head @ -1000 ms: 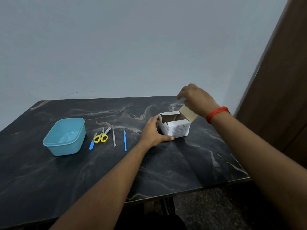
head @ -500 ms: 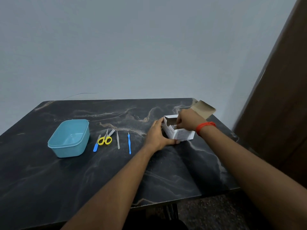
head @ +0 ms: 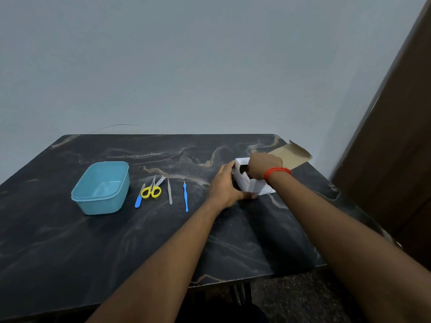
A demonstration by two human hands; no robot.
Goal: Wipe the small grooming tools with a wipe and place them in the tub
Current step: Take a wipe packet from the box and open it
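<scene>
A small white cardboard box (head: 250,187) stands on the dark table, its brown lid flap (head: 292,155) folded back to the right. My left hand (head: 225,185) grips the box's left side. My right hand (head: 263,165), with a red band at the wrist, reaches down into the open top; its fingers are hidden inside. Left of the box lie a thin blue tool (head: 185,197), a grey metal file (head: 169,191), yellow-handled scissors (head: 152,190) and a blue-handled tool (head: 139,198). An empty light-blue tub (head: 101,187) sits furthest left.
The dark marbled table (head: 116,248) stands against a pale wall. A brown wooden door or panel (head: 396,148) rises at the right. The table's right and front edges drop to a speckled floor (head: 298,297).
My right hand let go of the lid flap and went down into the box's open top. The flap has folded back to the right. My left hand stays on the box.
</scene>
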